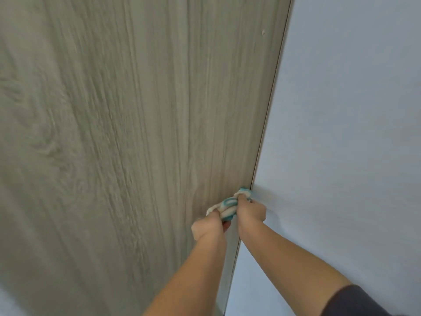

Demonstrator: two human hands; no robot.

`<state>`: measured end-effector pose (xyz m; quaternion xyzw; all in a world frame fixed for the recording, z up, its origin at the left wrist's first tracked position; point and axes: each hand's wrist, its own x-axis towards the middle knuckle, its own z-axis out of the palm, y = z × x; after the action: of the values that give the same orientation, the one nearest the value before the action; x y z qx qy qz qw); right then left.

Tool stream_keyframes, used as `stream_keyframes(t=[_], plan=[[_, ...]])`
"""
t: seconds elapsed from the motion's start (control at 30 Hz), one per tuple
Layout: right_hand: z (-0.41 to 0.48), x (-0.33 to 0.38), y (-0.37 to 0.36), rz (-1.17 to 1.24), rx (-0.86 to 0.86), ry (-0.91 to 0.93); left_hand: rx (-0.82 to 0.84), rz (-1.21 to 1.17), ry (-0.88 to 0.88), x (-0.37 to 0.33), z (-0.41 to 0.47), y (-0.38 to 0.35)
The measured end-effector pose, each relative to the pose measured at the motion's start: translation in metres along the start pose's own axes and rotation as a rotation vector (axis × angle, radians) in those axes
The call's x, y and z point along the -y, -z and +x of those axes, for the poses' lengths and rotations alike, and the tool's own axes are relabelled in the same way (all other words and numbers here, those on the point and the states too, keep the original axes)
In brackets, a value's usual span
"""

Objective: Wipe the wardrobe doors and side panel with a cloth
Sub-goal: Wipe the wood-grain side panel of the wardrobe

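A tall grey-brown wood-grain wardrobe panel [136, 133] fills the left and middle of the head view. A bunched white and teal cloth [230, 205] is pressed against the panel's lower right part, close to its edge by the wall. My left hand [208, 225] grips the cloth's lower left end. My right hand [250, 212] grips its upper right end. Both arms reach up from the bottom of the frame. Part of the cloth is hidden inside my fists.
A pale blue wall [341, 133] runs along the panel's right edge, meeting it in a narrow seam [271, 106]. A small round mark [263, 32] sits high on the panel near that edge.
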<state>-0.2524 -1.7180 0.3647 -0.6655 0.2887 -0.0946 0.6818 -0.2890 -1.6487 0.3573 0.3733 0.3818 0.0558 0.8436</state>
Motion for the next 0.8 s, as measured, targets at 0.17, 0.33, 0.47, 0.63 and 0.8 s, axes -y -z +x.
stream_keyframes(t=[0.17,0.33,0.47,0.63,0.8], plan=[[-0.039,0.111,0.005,0.062,-0.009,0.102,0.09,0.017,-0.11,-0.081,-0.07,-0.042],[-0.073,0.193,0.004,0.131,0.024,0.19,0.146,0.022,-0.207,-0.146,-0.123,-0.069],[-0.097,0.263,0.007,0.188,0.077,0.361,0.219,-0.01,-0.341,-0.196,-0.169,-0.092],[-0.117,0.345,0.011,0.237,0.134,0.513,0.289,0.007,-0.494,-0.254,-0.221,-0.12],[-0.134,0.421,0.008,0.292,0.15,0.669,0.418,0.087,-0.618,-0.302,-0.272,-0.137]])
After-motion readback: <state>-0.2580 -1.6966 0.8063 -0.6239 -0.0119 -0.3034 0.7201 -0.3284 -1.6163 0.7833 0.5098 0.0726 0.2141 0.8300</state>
